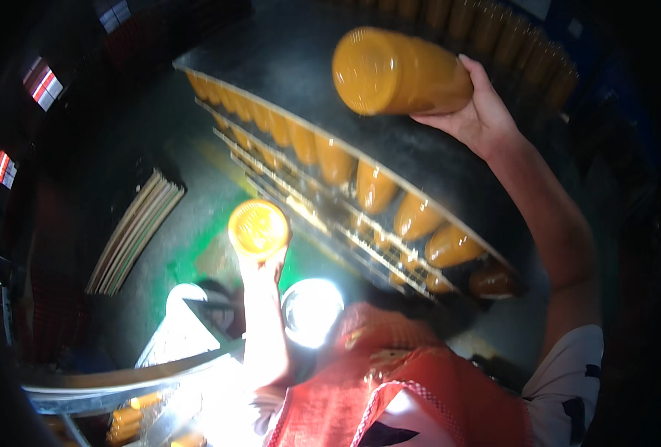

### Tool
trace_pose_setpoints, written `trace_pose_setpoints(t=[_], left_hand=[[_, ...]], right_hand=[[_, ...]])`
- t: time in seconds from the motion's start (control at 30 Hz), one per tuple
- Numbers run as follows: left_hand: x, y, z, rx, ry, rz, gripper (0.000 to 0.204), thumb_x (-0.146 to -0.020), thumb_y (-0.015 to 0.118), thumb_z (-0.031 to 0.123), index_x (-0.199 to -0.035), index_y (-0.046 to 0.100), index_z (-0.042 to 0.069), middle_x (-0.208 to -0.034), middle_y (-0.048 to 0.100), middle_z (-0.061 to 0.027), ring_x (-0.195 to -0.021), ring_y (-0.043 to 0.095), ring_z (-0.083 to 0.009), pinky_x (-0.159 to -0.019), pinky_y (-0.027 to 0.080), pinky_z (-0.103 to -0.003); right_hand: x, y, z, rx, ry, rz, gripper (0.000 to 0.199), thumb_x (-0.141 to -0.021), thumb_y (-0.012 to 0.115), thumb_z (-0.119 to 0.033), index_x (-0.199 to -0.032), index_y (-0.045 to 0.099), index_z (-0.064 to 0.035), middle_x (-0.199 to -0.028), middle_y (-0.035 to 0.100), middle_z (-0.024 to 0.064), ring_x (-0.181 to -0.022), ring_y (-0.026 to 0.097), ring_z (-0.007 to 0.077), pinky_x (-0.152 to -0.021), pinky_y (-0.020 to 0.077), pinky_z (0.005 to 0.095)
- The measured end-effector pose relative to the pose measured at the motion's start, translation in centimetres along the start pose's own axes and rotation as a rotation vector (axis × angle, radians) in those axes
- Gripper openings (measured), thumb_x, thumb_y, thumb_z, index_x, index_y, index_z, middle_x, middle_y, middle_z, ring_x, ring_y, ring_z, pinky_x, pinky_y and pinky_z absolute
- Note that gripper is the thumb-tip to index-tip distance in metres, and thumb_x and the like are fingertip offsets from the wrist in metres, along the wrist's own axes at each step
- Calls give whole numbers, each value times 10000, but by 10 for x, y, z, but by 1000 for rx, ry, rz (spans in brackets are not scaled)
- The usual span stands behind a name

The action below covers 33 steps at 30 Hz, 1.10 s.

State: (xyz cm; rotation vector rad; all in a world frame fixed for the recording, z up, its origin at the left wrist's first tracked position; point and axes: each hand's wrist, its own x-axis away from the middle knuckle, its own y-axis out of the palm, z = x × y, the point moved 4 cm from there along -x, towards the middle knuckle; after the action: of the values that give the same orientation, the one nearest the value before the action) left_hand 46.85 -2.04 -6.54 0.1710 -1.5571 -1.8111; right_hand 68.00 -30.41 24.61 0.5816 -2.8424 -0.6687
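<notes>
Raised at the upper right, my right hand is closed round one end of a large, glossy amber bottle, whose rounded base points left. Lower and nearer the middle, my left hand grips a second amber bottle; its round, brightly lit base faces up and hides most of the fingers. Between the two hands stands a layered stack with a dark top sheet. Under that sheet, rows of amber bottles show along the edge, with thin sheets between the layers.
More amber bottles stand in rows at the far upper right. A pile of flat boards leans at the left. Close to my left forearm is a round white object, washed out by glare. Several amber bottles lie behind a curved metal edge at lower left.
</notes>
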Motion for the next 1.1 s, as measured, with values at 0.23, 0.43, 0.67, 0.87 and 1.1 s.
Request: trace_pose_setpoints(t=[0.23,0.43,0.67,0.87,1.1], left_hand=[[33,-21,-24,213,-404,-76,506,-942,628,481,-1307,542,142,-1218,619,-117,-1099,591,-392,-834,605,-586],[69,-44,-2,168,-392,22,549,-924,656,492,-1331,539,143,-1284,563,-127,-1150,521,-471,-745,652,-484],[122,-78,17,171,-431,74,575,-935,653,479,-1356,510,114,-1314,533,-147,-1188,537,-402,-833,626,-482],[141,-105,35,204,-476,-67,556,-984,557,501,-1393,495,129,-1378,519,-140,-1255,507,-405,-833,620,-479],[135,-125,44,32,-505,-33,598,-989,477,583,-1393,508,143,-1373,565,-119,-1210,575,-392,-806,632,-434]], right_hand=[[82,54,101,-376,390,16,426,-1024,498,-443,-1379,415,-223,-1439,408,176,-1374,428,347,-1023,500,608],[122,63,196,-538,546,-3,668,-1040,264,-607,-1441,396,-89,-1410,514,174,-1287,522,370,-997,524,572],[177,64,272,-787,677,-18,653,-1039,265,-608,-1419,417,-100,-1411,494,182,-1246,548,375,-934,573,547],[214,75,303,-821,724,44,695,-1006,307,-658,-1409,439,-107,-1373,490,201,-1199,534,402,-905,591,534],[236,77,340,-969,609,100,796,-971,392,-680,-1490,309,-81,-1363,372,294,-1201,452,467,-881,613,535]])
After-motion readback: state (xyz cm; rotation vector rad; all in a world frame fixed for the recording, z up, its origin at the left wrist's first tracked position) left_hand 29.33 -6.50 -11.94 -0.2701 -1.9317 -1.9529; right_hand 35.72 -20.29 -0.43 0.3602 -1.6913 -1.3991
